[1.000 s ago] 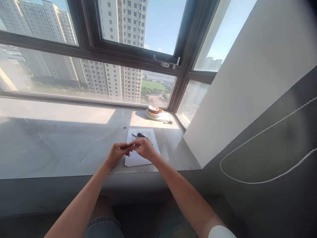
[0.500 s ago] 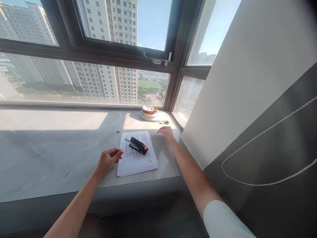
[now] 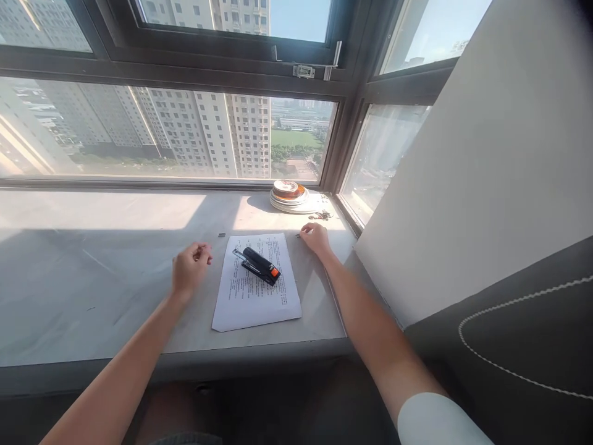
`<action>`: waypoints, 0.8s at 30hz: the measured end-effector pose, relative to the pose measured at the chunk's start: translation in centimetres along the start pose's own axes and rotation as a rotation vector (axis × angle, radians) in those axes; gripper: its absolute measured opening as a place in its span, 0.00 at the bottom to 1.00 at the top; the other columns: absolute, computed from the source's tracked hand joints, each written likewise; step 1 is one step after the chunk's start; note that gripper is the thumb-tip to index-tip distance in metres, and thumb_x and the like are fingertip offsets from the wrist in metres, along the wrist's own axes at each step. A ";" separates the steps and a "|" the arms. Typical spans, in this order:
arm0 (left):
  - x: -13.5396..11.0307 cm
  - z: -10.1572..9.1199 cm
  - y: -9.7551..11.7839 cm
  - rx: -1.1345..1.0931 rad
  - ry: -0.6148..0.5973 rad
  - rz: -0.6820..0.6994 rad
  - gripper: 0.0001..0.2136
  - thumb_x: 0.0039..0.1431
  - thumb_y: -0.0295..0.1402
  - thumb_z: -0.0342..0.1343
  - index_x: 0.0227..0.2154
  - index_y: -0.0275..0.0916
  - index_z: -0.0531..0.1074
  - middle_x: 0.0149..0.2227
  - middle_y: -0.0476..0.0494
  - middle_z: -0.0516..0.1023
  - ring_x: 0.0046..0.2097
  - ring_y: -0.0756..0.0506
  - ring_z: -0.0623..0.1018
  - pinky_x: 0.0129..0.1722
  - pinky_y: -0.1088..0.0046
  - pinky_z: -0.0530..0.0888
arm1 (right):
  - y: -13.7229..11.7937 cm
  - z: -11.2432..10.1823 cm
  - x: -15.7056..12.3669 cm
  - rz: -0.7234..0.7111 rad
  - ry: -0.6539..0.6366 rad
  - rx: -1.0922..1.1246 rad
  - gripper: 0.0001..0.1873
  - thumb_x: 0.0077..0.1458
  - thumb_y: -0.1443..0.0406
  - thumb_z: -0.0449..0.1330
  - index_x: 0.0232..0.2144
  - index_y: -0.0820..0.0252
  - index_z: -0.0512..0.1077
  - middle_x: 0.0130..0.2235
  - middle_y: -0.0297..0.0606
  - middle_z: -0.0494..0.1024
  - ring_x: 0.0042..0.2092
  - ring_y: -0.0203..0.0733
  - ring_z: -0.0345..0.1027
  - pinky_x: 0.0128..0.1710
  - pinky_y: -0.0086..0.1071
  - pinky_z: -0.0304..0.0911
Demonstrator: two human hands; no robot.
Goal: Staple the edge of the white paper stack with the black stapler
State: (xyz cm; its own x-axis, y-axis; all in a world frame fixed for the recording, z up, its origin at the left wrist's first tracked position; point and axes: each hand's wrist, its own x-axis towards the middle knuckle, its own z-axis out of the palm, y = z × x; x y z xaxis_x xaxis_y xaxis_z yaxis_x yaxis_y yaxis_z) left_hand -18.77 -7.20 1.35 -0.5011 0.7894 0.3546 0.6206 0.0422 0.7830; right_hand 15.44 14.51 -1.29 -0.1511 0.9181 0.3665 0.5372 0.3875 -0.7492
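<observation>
A black stapler (image 3: 260, 267) with an orange end lies on printed sheets of paper (image 3: 259, 312); its metal magazine sticks out toward the upper left. My right hand (image 3: 315, 238) rests low over the sill, right of the paper's far corner. Its fingertips pinch a small grey strip of staples (image 3: 298, 235). Left of the paper, my left hand (image 3: 191, 267) hovers with curled fingers and nothing visible in them. Another short grey strip (image 3: 222, 235) lies on the sill just beyond the paper's far left corner.
Stacked plates with an orange-brown dish (image 3: 288, 196) stand by the window corner. A small bunch of metal items, perhaps keys (image 3: 321, 216), lies beside them. A wall (image 3: 445, 185) bounds the right side, with a hanging bead chain (image 3: 509, 371). The sill's front edge (image 3: 259, 350) runs nearest me.
My left hand has drawn away from the paper to the left. My right hand stays near the same spot, its strip now down at the sill. The view has tilted downward.
</observation>
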 end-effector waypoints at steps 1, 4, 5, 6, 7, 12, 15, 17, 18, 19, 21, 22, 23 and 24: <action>1.6 0.4 -0.5 0.116 0.020 0.062 0.12 0.66 0.41 0.55 0.37 0.40 0.79 0.33 0.41 0.82 0.37 0.40 0.83 0.40 0.64 0.80 | -0.2 0.1 0.0 -0.025 0.020 -0.008 0.05 0.55 0.64 0.63 0.29 0.57 0.79 0.32 0.38 0.79 0.41 0.47 0.72 0.49 0.39 0.67; 5.9 2.2 -1.9 0.308 0.003 0.211 0.16 0.66 0.38 0.52 0.47 0.38 0.81 0.51 0.31 0.83 0.57 0.32 0.80 0.61 0.51 0.75 | -1.2 0.3 -0.3 -0.127 0.049 -0.016 0.10 0.62 0.62 0.59 0.30 0.57 0.77 0.34 0.38 0.77 0.40 0.45 0.69 0.50 0.39 0.66; 6.9 2.8 -2.3 0.348 -0.028 0.219 0.17 0.66 0.37 0.52 0.49 0.37 0.81 0.55 0.29 0.82 0.62 0.30 0.77 0.64 0.49 0.72 | -1.6 0.4 -0.5 -0.182 0.044 -0.014 0.11 0.64 0.62 0.58 0.30 0.57 0.77 0.33 0.37 0.76 0.39 0.44 0.67 0.49 0.39 0.65; 7.6 3.4 -2.7 0.382 -0.066 0.212 0.18 0.66 0.37 0.52 0.51 0.37 0.81 0.58 0.29 0.81 0.64 0.29 0.74 0.66 0.47 0.69 | -1.9 0.4 -0.6 -0.244 0.031 -0.010 0.12 0.65 0.62 0.58 0.30 0.56 0.76 0.33 0.36 0.76 0.38 0.44 0.66 0.49 0.39 0.65; 8.0 3.8 -3.1 0.408 -0.105 0.200 0.18 0.66 0.36 0.53 0.51 0.38 0.81 0.60 0.29 0.80 0.65 0.28 0.74 0.67 0.45 0.68 | -2.3 0.5 -0.8 -0.306 0.008 -0.003 0.12 0.65 0.61 0.58 0.30 0.56 0.76 0.32 0.36 0.76 0.37 0.44 0.66 0.49 0.39 0.64; 8.5 4.6 -4.6 0.411 -0.146 0.255 0.14 0.63 0.33 0.54 0.44 0.41 0.85 0.54 0.35 0.85 0.56 0.30 0.81 0.59 0.52 0.75 | -3.3 0.4 -1.7 -0.485 -0.177 0.051 0.15 0.67 0.59 0.60 0.28 0.55 0.75 0.30 0.35 0.76 0.36 0.43 0.64 0.43 0.38 0.62; 8.7 4.6 -4.9 0.393 -0.099 0.270 0.10 0.60 0.32 0.57 0.38 0.41 0.84 0.46 0.34 0.87 0.49 0.30 0.83 0.52 0.56 0.77 | -3.4 0.4 -1.8 -0.515 -0.209 0.062 0.16 0.68 0.59 0.60 0.26 0.55 0.73 0.29 0.34 0.74 0.36 0.43 0.64 0.42 0.37 0.61; 8.8 4.7 -4.9 0.372 -0.091 0.254 0.08 0.58 0.32 0.58 0.36 0.41 0.82 0.41 0.35 0.87 0.44 0.32 0.83 0.47 0.58 0.77 | -3.6 0.4 -1.9 -0.508 -0.210 0.051 0.17 0.68 0.60 0.60 0.25 0.55 0.72 0.28 0.34 0.74 0.36 0.43 0.63 0.42 0.37 0.61; 8.8 4.8 -4.8 0.348 -0.091 0.248 0.07 0.59 0.32 0.58 0.36 0.41 0.81 0.39 0.36 0.87 0.42 0.33 0.83 0.46 0.60 0.77 | -3.8 0.4 -1.9 -0.500 -0.205 0.048 0.17 0.68 0.60 0.60 0.25 0.55 0.72 0.28 0.35 0.74 0.36 0.43 0.63 0.42 0.38 0.61; 8.7 5.0 -4.5 0.315 -0.092 0.247 0.06 0.60 0.32 0.58 0.37 0.41 0.79 0.38 0.37 0.87 0.41 0.35 0.84 0.44 0.62 0.77 | -4.1 0.4 -2.1 -0.494 -0.198 0.055 0.17 0.68 0.59 0.60 0.25 0.55 0.72 0.29 0.35 0.74 0.36 0.43 0.63 0.42 0.38 0.62; 8.4 5.3 -3.8 0.230 -0.107 0.262 0.07 0.64 0.33 0.56 0.41 0.42 0.77 0.38 0.39 0.87 0.38 0.38 0.83 0.42 0.65 0.76 | -5.0 0.5 -2.6 -0.504 -0.206 0.106 0.16 0.69 0.58 0.59 0.29 0.55 0.74 0.31 0.36 0.75 0.37 0.44 0.64 0.43 0.39 0.63; 8.1 5.4 -3.3 0.183 -0.123 0.273 0.07 0.66 0.34 0.54 0.43 0.42 0.76 0.39 0.40 0.87 0.36 0.40 0.83 0.41 0.66 0.75 | -5.6 0.6 -2.9 -0.520 -0.228 0.146 0.15 0.70 0.56 0.60 0.32 0.55 0.76 0.33 0.37 0.76 0.39 0.44 0.65 0.44 0.39 0.64; 7.8 5.5 -2.8 0.138 -0.143 0.283 0.09 0.67 0.35 0.54 0.45 0.42 0.75 0.39 0.41 0.87 0.34 0.42 0.82 0.40 0.67 0.75 | -6.2 0.8 -3.4 -0.539 -0.270 0.189 0.14 0.71 0.54 0.60 0.37 0.54 0.78 0.35 0.38 0.77 0.40 0.45 0.66 0.46 0.39 0.65; 7.5 5.6 -2.3 0.098 -0.163 0.295 0.10 0.68 0.36 0.53 0.47 0.41 0.75 0.39 0.42 0.87 0.32 0.43 0.80 0.38 0.68 0.74 | -6.8 0.9 -3.8 -0.560 -0.329 0.229 0.15 0.71 0.51 0.60 0.42 0.54 0.79 0.39 0.39 0.78 0.42 0.45 0.67 0.48 0.40 0.66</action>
State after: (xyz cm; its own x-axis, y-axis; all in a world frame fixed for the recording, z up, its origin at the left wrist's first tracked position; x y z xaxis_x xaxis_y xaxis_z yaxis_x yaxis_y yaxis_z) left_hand -20.56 2.03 -0.69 -0.1935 0.8636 0.4656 0.7829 -0.1500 0.6038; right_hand 11.62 8.41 1.91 -0.6183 0.5382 0.5728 0.1217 0.7855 -0.6068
